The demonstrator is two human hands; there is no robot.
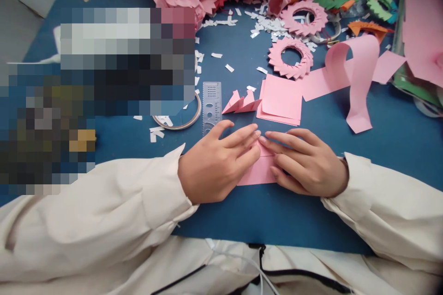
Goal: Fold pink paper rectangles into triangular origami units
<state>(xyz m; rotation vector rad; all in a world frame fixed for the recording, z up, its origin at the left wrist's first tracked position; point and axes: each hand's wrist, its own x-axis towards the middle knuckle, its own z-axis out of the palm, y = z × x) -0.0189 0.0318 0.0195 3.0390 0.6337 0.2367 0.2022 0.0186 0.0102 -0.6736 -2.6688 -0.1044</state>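
A sheet of pink paper (258,171) lies on the blue table in front of me, with a fold line across it. My left hand (221,161) has its fingertips pressed on the upper left of the paper, its thumb hidden beneath the palm. From the other side, my right hand (306,163) holds the paper's right part down, fingers bent slightly over it. The fingertips of both hands meet near the top edge, covering that part. Just beyond are folded pink pieces (242,101) and a stack of pink paper squares (281,99).
A clear plastic ruler (212,101) and a tape roll (197,117) lie to the left. Pink folded rings (290,57), a curled pink strip (360,83) and white paper scraps (266,25) lie farther back. A blurred patch covers the left side.
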